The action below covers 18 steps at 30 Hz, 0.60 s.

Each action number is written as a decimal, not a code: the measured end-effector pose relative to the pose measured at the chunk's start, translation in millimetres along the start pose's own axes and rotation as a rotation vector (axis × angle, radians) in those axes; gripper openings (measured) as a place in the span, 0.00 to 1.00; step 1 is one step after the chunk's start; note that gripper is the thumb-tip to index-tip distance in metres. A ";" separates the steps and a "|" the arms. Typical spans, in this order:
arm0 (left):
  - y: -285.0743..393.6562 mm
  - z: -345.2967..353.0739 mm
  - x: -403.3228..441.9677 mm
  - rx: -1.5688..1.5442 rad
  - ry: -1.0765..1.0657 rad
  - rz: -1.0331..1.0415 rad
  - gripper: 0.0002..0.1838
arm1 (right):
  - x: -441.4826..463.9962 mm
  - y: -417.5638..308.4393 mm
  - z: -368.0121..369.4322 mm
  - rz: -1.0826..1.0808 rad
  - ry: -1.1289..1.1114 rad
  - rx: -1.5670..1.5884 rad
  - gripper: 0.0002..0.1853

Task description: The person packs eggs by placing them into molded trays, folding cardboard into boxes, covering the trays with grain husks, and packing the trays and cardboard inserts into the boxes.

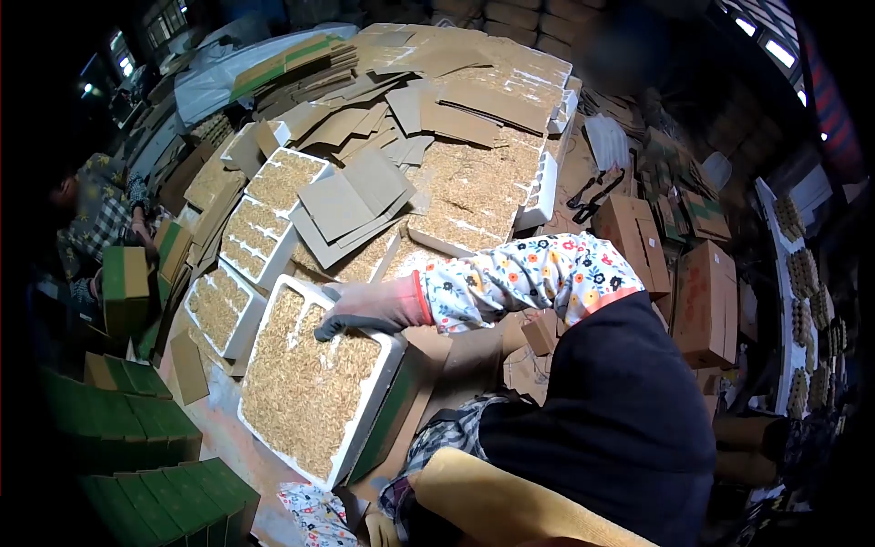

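Observation:
A white foam box [387,365] filled with tan husk-like material [305,392] sits tilted in front of me, against a green carton [387,415]. My right hand [369,308], in a grey-and-pink glove, reaches across and grips the box's far upper rim. Its fingers curl over the edge onto the filling. A floral sleeve [314,515] shows by the lower end of the box. My left hand is out of sight, hidden below the box or past the frame edge.
Several filled foam boxes [260,242] stand beyond, with loose cardboard sheets [355,201] on top. Green cartons [137,415] are stacked at lower left. Another person [100,214] handles a green carton [125,283] at left. Brown cartons [706,301] stand at right.

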<state>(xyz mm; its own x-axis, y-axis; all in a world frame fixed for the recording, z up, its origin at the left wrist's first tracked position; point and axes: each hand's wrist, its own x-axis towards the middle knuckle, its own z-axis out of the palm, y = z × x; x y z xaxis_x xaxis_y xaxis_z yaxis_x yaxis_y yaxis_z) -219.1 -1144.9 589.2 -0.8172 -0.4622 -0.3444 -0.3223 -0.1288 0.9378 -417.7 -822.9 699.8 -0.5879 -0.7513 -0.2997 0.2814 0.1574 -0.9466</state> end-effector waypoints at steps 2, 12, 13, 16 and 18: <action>8.6 -2.5 -5.1 0.009 -0.064 -0.070 0.38 | -8.0 -1.9 16.0 0.016 0.074 0.018 0.31; 90.1 4.3 10.2 -0.593 -0.267 -1.452 0.54 | -21.2 -4.7 49.6 0.137 0.180 -0.045 0.33; 86.1 3.6 3.6 -0.654 -0.360 -1.395 0.55 | -12.7 7.5 56.0 0.026 0.232 -0.250 0.34; 10.9 3.2 9.8 -0.321 -0.086 -0.170 0.41 | 24.8 72.2 45.7 0.121 0.225 -0.454 0.33; -16.2 9.0 14.1 -0.177 0.140 0.131 0.32 | 19.4 97.9 54.7 -0.201 0.353 -0.538 0.31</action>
<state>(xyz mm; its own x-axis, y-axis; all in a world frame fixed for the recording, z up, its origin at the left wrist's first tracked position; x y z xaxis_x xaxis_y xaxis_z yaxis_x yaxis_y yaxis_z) -229.7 -1141.4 568.7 -0.7684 -0.6005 -0.2213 -0.1192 -0.2055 0.9714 -360.1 -857.1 607.8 -0.8278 -0.5592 -0.0458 -0.2229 0.4027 -0.8878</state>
